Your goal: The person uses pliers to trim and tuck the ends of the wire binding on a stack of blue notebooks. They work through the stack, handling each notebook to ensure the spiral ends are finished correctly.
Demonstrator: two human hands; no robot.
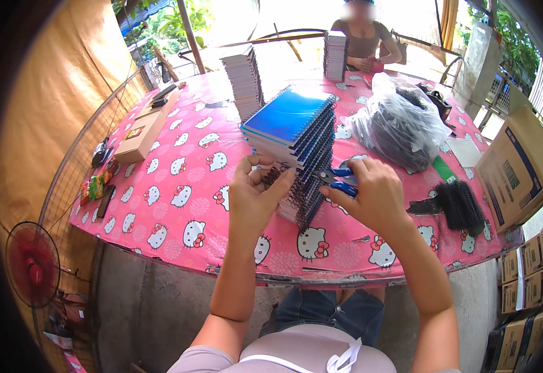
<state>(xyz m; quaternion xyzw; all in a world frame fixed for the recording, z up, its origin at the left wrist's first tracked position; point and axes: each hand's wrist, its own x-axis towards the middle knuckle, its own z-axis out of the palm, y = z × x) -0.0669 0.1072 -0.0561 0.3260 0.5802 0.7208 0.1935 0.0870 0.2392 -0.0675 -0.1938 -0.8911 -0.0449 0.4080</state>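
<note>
A tall stack of spiral-bound notebooks (287,118) with a glossy blue cover on top stands in front of me, its black coils along the right side. My left hand (253,189) is at the stack's near left side, thumb and fingers closed on a dark spiral coil (276,176). Just right of the stack, my right hand (377,189) grips blue-handled cutting pliers (345,186), their jaws pointing left toward the coils. Loose coil hangs down the near corner of the stack. Whether the jaws touch a coil is too small to tell.
Two more notebook stacks (243,84) (335,56) stand farther back. A clear plastic bag (402,124) of dark coils lies right, near a black coil bundle (461,208) and an open cardboard box (520,168). Left are a cardboard tray (138,140) and snack packets (94,186). A person (365,43) sits opposite.
</note>
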